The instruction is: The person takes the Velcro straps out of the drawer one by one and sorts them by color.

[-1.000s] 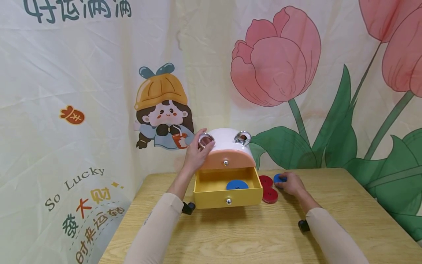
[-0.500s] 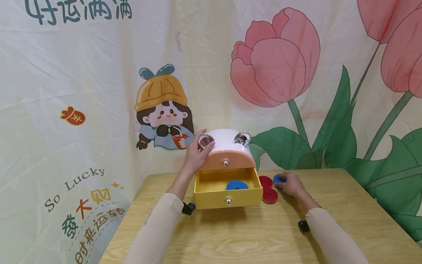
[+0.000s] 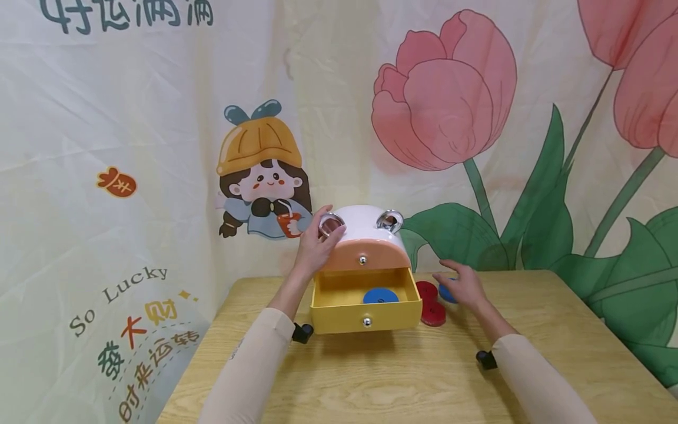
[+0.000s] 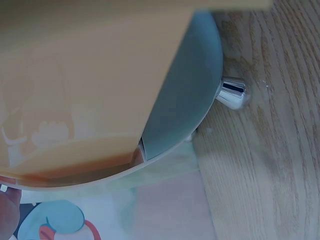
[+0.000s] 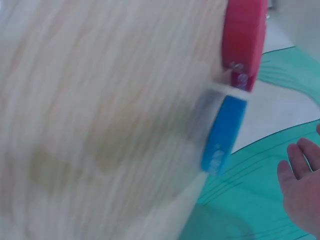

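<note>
On the table stands a small cabinet with a white rounded top [image 3: 362, 222], two silver ring ears and a peach upper drawer. Its yellow lower drawer [image 3: 339, 318] is pulled out, with a blue disc [image 3: 380, 295] inside. My left hand [image 3: 311, 250] grips the left ring ear [image 3: 332, 215], thumb in front. My right hand [image 3: 468, 287] hovers just above another blue disc [image 3: 447, 292], fingers spread and holding nothing. Two red discs [image 3: 434, 314] lie between that disc and the cabinet. In the right wrist view, the blue disc [image 5: 225, 132] stands apart from the fingers.
A wooden table [image 3: 371, 383] bears everything. Behind it hangs a printed cloth [image 3: 339, 118] with tulips and a cartoon child. Black wrist mounts [image 3: 303, 333] show under both forearms. In the left wrist view, a silver knob [image 4: 233, 93] sticks out at the cabinet's side.
My right hand has let go of the blue disc beside the red ones and lifted slightly, its fingers opening. The left hand and the cabinet have stayed in place.
</note>
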`<state>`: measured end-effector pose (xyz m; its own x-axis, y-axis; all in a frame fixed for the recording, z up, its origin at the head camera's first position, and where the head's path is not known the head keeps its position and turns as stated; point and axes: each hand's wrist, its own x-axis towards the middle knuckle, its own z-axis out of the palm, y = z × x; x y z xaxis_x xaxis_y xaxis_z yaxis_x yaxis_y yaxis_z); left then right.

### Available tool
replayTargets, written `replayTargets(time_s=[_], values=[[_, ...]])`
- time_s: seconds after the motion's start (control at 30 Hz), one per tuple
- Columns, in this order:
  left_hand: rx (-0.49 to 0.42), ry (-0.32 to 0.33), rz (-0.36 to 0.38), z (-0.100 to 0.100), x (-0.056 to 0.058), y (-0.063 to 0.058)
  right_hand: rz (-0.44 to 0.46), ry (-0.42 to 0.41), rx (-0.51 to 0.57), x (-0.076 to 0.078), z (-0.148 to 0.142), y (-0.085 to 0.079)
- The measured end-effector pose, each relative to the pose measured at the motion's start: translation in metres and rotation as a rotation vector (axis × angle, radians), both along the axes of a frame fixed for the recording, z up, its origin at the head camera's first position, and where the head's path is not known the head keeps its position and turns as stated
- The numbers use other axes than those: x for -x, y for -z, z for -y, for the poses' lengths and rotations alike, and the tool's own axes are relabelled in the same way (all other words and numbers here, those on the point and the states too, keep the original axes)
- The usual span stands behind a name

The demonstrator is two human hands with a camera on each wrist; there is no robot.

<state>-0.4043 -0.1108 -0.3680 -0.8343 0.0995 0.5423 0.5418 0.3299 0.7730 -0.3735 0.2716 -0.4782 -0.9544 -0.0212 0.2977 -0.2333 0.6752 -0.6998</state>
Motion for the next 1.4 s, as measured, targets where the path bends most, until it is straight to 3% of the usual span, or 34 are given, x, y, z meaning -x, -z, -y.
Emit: replayTargets(time_s=[0.43, 0.73, 1.4], values=[[-0.002, -0.003, 0.003, 0.000, -0.001, 0.001, -0.248, -0.058, 0.102, -0.014, 0.041, -0.040], [-0.007, 0.004, 0.009, 0.001, 0.001, 0.003, -0.326, -0.133, 0.125, -0.031, 0.064, -0.065], [0.007, -0.004, -0.008, 0.001, 0.000, 0.002, -0.492, -0.333, 0.136, -0.050, 0.097, -0.087]])
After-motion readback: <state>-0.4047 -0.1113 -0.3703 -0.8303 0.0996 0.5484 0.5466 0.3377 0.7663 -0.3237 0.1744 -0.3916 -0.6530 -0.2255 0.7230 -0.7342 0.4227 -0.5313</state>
